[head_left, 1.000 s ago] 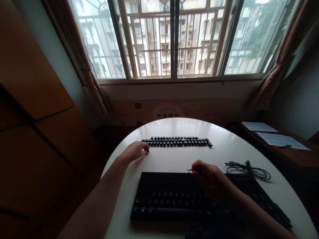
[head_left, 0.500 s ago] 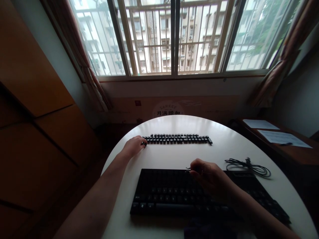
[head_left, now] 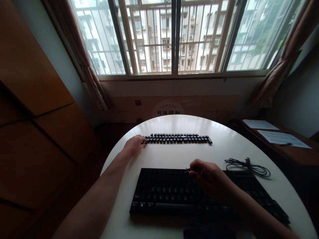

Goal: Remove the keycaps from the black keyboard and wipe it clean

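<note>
My left hand (head_left: 134, 145) is at the left end of two rows of black keycaps (head_left: 178, 138), its fingers closed on a dark keycap (head_left: 144, 142) at the table surface. Over the upper middle of a black keyboard (head_left: 169, 205), my right hand (head_left: 205, 174) is curled around a small tool with thin wire prongs (head_left: 187, 170), which looks like a keycap puller. Most of that tool is hidden by the fingers. Lower rows of the keyboard carry keys, while its upper left part looks dark and bare. My right forearm covers part of the keyboard's right side.
A coiled black cable (head_left: 249, 167) lies behind the keyboard's right end on the round white table (head_left: 159, 157). Something dark (head_left: 209, 229) sits at the near edge. To the right, papers (head_left: 284, 138) and a pen rest on a brown surface. A wooden cabinet (head_left: 37, 149) stands left.
Both hands stay nearly in place. The keycap under my left fingers has shifted very slightly, and the wire prongs at my right hand stick out a little less.
</note>
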{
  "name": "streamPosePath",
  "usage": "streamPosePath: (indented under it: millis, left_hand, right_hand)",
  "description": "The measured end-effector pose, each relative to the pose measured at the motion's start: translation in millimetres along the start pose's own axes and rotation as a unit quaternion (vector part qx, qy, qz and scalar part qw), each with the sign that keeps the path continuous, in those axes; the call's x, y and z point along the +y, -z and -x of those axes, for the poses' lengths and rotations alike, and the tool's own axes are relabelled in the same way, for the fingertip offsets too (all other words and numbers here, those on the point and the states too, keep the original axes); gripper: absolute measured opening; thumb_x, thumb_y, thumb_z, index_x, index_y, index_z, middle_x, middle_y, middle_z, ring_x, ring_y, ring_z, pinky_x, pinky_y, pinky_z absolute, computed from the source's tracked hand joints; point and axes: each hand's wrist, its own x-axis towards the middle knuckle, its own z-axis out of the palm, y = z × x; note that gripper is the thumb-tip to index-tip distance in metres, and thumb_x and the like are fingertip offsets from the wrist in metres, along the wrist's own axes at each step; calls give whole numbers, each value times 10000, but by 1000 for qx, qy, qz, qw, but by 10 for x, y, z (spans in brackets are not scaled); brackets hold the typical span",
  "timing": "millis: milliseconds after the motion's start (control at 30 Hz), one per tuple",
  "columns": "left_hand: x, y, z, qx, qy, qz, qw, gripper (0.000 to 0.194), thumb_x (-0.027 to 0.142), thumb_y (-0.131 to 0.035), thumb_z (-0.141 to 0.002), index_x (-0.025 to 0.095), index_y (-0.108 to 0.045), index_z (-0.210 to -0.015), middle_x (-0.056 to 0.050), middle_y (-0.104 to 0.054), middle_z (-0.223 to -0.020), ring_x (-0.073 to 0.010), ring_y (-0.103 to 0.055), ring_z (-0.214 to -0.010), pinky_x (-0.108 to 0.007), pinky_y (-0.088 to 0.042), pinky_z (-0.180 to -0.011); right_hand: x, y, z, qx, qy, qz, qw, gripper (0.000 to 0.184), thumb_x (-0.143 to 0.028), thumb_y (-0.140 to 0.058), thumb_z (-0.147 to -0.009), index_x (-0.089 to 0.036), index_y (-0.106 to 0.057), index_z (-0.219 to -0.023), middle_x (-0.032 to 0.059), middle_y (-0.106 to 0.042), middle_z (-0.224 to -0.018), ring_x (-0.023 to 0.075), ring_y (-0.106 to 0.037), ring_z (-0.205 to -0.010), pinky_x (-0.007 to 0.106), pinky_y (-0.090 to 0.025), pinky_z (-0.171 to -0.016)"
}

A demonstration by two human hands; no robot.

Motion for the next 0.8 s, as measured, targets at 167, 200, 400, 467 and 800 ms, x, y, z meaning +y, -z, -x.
streamPosePath:
  millis: [167, 200, 400, 467, 800]
  left_hand:
    - [-14, -7, -2, 6, 11, 1, 1000, 257, 292, -614, -823, 277, -743, -1045, -36, -678, -1060, -227, -649, -946, -280, -490, -792]
    - [-16, -8, -1, 8, 13, 1, 1000, 256, 297, -614, -824, 277, -742, -1044, -36, -677, -1067, -228, -649, -949, -280, -489, -791]
    - [-4, 1, 10, 11, 17, 4, 1000, 262, 297, -632, -822, 272, -734, -1062, -37, -667, -1077, -222, -649, -930, -270, -478, -753]
    - [7, 15, 15, 13, 19, 5, 1000, 278, 290, -644, -818, 267, -723, -1083, -36, -666, -1070, -219, -647, -913, -269, -471, -731]
    - [45, 253, 62, 113, 69, 10, 991, 250, 252, -585, -857, 194, -639, -1094, -36, -644, -906, -191, -619, -815, -267, -429, -688]
  right_hand:
    - [-6, 4, 6, -4, 2, 0, 1000, 226, -412, -511, -977, -201, -564, -916, -31, -542, -633, 110, -457, -517, 235, -360, -511]
    - [-6, 4, 6, -4, 3, 2, 1000, 226, -412, -510, -978, -202, -564, -914, -31, -542, -634, 109, -456, -518, 235, -358, -512]
    - [10, -14, 16, -7, 7, -6, 1000, 236, -420, -513, -980, -203, -553, -895, -34, -533, -642, 108, -454, -532, 233, -349, -522]
    - [5, -14, 19, -10, 4, -11, 1000, 241, -424, -510, -981, -203, -553, -897, -34, -529, -643, 108, -451, -531, 234, -350, -523]
    - [-75, 10, -3, -11, 11, -19, 1000, 240, -407, -489, -993, -192, -547, -902, -28, -521, -664, 103, -434, -540, 230, -348, -528]
